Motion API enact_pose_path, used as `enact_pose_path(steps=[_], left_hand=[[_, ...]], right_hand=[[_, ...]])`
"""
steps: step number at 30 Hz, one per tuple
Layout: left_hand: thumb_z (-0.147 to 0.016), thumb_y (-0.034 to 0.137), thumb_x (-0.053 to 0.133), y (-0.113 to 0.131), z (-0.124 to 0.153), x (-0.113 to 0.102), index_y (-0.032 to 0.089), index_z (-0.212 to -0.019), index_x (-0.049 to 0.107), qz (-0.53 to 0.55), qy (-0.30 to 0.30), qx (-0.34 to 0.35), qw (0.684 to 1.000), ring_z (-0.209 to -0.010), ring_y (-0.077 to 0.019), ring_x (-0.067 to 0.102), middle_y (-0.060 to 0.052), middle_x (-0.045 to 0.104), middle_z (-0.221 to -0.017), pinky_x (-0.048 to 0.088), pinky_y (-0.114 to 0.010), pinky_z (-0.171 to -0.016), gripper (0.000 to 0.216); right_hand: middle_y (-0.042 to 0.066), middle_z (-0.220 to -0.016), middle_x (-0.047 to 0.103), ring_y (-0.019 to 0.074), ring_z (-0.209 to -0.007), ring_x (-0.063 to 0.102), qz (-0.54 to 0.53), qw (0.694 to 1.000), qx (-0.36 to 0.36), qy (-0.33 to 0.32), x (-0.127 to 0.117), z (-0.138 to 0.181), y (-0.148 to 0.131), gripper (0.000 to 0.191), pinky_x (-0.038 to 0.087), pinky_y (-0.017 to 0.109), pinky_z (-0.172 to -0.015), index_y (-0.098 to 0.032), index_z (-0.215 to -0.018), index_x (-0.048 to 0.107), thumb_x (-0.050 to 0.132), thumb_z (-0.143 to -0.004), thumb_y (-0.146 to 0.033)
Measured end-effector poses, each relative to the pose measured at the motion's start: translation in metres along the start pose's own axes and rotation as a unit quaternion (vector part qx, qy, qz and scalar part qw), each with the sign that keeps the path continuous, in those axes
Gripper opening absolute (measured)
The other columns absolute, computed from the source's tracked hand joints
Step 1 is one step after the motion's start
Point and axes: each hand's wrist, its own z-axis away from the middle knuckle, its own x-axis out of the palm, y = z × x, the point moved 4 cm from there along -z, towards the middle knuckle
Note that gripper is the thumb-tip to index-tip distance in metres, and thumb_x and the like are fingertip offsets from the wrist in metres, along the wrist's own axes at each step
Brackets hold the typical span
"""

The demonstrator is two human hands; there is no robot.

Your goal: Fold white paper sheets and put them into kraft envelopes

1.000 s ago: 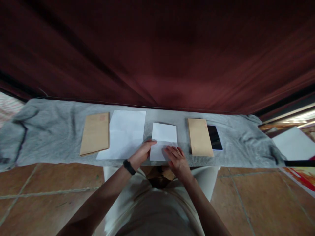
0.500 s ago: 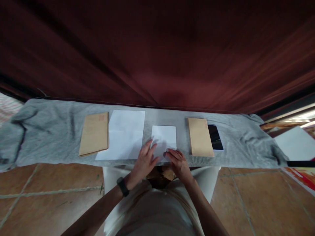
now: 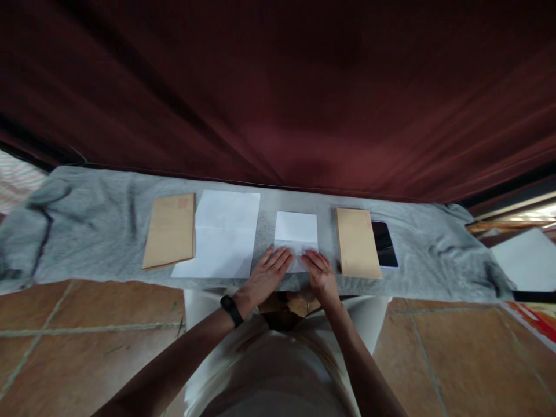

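At twelve o'clock, the folded sheet is now covered at seven by the left hand, newly flattened, and at five by the right hand — fingers extended, nothing gripped; its fold is apparently being pressed.

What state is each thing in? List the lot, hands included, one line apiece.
Smaller white paper: creased across, under both hands' fingers
Left hand: open, fingers on the paper
Right hand: open, fingers on the paper
Larger white paper: spread out, creased across
Left brown stack: lying flat, overlapping the larger paper
Right brown stack: lying flat
Device: screen dark
Grey cloth: spread, rumpled toward its ends
Wristband: worn on left wrist
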Motion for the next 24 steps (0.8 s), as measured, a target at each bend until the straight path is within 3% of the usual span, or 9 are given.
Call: enact_pose_path(steps=[9, 19, 24], left_hand=[[-0.091, 0.003, 0.042, 0.003, 0.004, 0.008, 0.015, -0.148, 0.046, 0.013, -0.013, -0.007, 1.000, -0.148, -0.0259, 0.039, -0.014, 0.047, -0.156, 0.028, -0.046, -0.123, 0.059], [-0.091, 0.005, 0.043, 0.020, 0.009, 0.007, 0.008, -0.146, 0.049, -0.050, -0.041, -0.019, 0.998, -0.146, -0.0280, 0.042, -0.020, 0.048, -0.153, 0.038, -0.042, -0.119, 0.055], [-0.094, 0.008, 0.044, 0.022, 0.014, 0.002, 0.010, -0.143, 0.053, -0.080, -0.047, -0.013, 0.996, -0.142, -0.0260, 0.047, -0.018, 0.049, -0.153, 0.039, -0.041, -0.119, 0.049]], right_hand=[[0.011, -0.137, 0.064, 0.0244, -0.132, 0.057, -0.063, 0.998, -0.008, -0.026, -0.006, 0.010, 0.008, 0.046, 0.046, 0.051, -0.113, -0.022, -0.133, 0.064, 0.044, -0.094, -0.008], [0.008, -0.125, 0.071, 0.0228, -0.122, 0.062, -0.095, 0.995, 0.019, -0.001, -0.016, 0.020, 0.018, 0.033, 0.050, 0.048, -0.108, -0.025, -0.122, 0.070, 0.047, -0.100, -0.017], [0.008, -0.125, 0.071, 0.0230, -0.123, 0.061, -0.095, 0.995, 0.016, 0.006, -0.014, 0.025, 0.019, 0.032, 0.049, 0.048, -0.108, -0.025, -0.122, 0.070, 0.048, -0.101, -0.018]])
